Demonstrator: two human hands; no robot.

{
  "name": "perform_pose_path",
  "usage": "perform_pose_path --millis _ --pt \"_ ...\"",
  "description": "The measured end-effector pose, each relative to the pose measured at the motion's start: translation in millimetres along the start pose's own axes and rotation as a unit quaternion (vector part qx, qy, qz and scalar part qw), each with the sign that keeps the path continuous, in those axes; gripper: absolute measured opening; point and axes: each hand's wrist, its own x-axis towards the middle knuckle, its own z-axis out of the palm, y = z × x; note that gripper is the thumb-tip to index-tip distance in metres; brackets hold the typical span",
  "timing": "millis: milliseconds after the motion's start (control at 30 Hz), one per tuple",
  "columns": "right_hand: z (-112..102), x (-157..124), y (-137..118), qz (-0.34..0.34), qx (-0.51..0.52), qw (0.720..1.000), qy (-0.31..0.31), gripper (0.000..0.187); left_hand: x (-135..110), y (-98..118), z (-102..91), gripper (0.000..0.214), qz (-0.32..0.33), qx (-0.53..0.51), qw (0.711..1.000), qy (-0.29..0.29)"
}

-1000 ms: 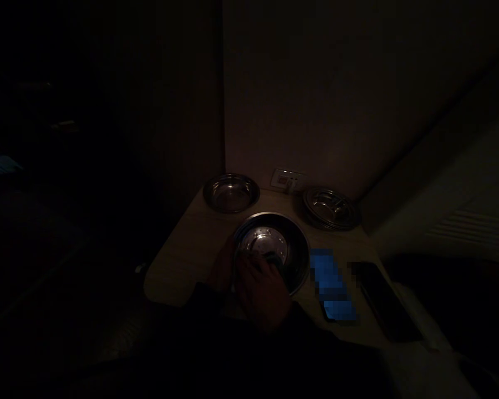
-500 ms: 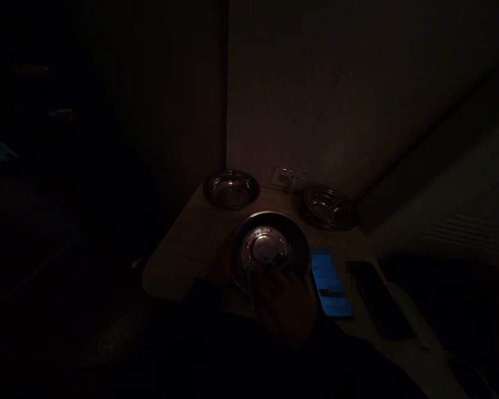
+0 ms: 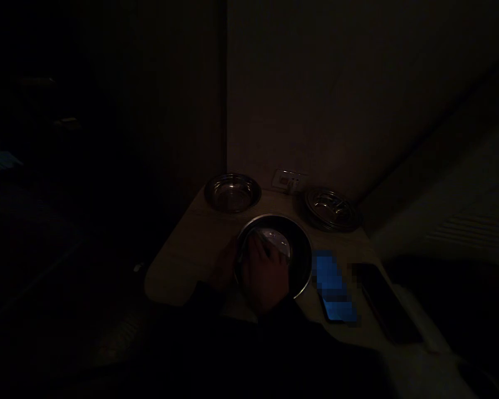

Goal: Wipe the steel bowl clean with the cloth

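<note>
In the dim light a round metal bowl (image 3: 303, 249) stands on the small table. My left hand (image 3: 224, 269) is at the bowl's left rim, closed against its side; the fingers are mostly in shadow. My right hand (image 3: 268, 274) reaches down inside the bowl, with fingers bent over what looks like a thin greyish cloth (image 3: 251, 235). The cloth's edge shows at the bowl's left inner wall, and the rest is hidden under the hand. Part of the shiny bowl bottom shows beyond the fingers.
A shallow metal dish (image 3: 233, 194) sits at the table's back left. Stacked metal plates (image 3: 331, 209) lie at the back right, by a wall socket (image 3: 289, 180). A lit phone (image 3: 335, 288) and a dark oblong object (image 3: 388, 305) lie to the right. The wooden table (image 3: 174, 260) has a rounded left corner.
My right hand has moved left and farther into the bowl, covering more of its bottom. The cloth has shifted up along the left inner wall. My left hand stays at the rim.
</note>
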Motion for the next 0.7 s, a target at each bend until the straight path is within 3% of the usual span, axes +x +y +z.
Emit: perform_pose_path --millis 167,467,600,700 --pt "-4 12 20 0.045 -0.022 0.999 -0.02 0.05 -4 9 2.3 0.053 0.007 0.018 1.0 -0.01" --pt "-18 1 14 -0.16 0.051 0.977 -0.13 0.038 -8 19 3.0 0.06 -0.016 0.005 1.0 0.001" --pt "-37 -19 28 -0.185 0.06 0.957 -0.215 0.033 -8 19 5.2 0.059 -0.012 -0.013 1.0 0.004" --pt "-52 -33 41 -0.178 0.045 0.952 -0.244 0.032 -7 14 5.5 0.059 -0.008 -0.045 0.999 0.007"
